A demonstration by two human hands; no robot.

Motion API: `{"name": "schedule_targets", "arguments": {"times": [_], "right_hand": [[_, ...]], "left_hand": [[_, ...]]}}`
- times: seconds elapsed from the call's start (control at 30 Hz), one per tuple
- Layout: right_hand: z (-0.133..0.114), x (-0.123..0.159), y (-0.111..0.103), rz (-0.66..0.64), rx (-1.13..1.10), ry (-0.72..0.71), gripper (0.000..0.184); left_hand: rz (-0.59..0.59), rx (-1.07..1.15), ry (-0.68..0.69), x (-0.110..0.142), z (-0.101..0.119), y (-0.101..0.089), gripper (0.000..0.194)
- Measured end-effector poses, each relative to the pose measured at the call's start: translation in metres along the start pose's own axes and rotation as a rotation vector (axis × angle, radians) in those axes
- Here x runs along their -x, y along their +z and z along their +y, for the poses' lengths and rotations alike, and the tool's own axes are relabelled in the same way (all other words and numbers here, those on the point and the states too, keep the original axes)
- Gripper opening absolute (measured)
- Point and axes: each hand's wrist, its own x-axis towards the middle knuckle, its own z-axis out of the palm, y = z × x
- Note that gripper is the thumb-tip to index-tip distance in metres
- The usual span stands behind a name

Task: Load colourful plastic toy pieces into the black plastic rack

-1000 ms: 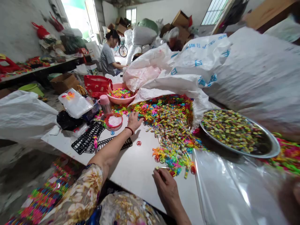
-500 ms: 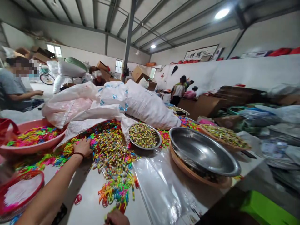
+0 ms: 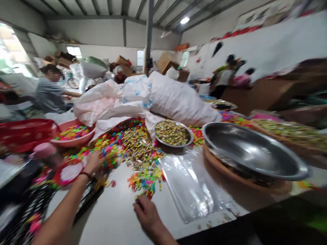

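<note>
My left hand [image 3: 93, 162], with a dark bracelet at the wrist, is at the left front edge of a heap of small bright plastic pieces [image 3: 109, 149]. Motion blurs its fingers, so its grip cannot be made out. Low in the middle, my right hand [image 3: 148, 212] is closed above the white table [image 3: 114, 211], fingers curled together; whatever they hold is hidden. Just beyond it lies a small cluster of colourful plastic pieces [image 3: 145, 178]. Behind that spreads a pile of short, yellowish wrapped pieces [image 3: 135, 139].
Clear plastic bags [image 3: 186, 190] lie right of my right hand. A large steel basin [image 3: 250, 149] rests on an orange one; a smaller steel bowl [image 3: 190, 139] holds wrapped pieces. Left are a red basket [image 3: 58, 175] and pink basin [image 3: 76, 141]. White sacks [image 3: 181, 98] stand behind. Several people work farther off.
The view has swung left, and the table's contents appear farther right. My left hand has drawn back to the heap's near edge. More of my right hand and forearm now shows.
</note>
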Motion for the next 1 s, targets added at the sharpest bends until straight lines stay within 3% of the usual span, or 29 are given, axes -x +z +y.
{"name": "schedule_targets", "arguments": {"times": [0.07,0.2,0.3,0.47,0.57,0.73,0.87,1.0], "right_hand": [[-0.002,0.0,-0.001,0.003,-0.055,0.005,0.026],[0.0,-0.003,0.004,-0.018,-0.101,0.051,0.034],[-0.003,-0.003,0.003,-0.054,-0.111,0.071,0.037],[-0.014,-0.004,-0.004,-0.083,-0.166,0.147,0.039],[-0.024,-0.004,-0.003,-0.176,-0.386,0.276,0.043],[-0.053,0.002,0.0,-0.284,-0.751,0.507,0.053],[-0.074,0.005,0.006,-0.333,-0.824,0.584,0.055],[-0.075,0.005,0.012,-0.24,-0.742,0.537,0.053]], "left_hand": [[0.062,0.198,-0.064,0.009,0.001,-0.005,0.022],[0.256,0.592,-0.203,0.019,-0.016,-0.002,0.025],[0.315,0.886,-0.243,0.04,-0.023,0.002,0.029],[0.216,1.288,-0.288,0.096,-0.019,0.015,0.036],[0.138,1.439,-0.337,0.129,-0.018,0.025,0.04],[0.052,1.599,-0.474,0.175,-0.012,0.045,0.041],[0.021,1.666,-0.575,0.205,0.005,0.067,0.044],[-0.097,1.659,-0.582,0.224,0.017,0.083,0.04]]}}
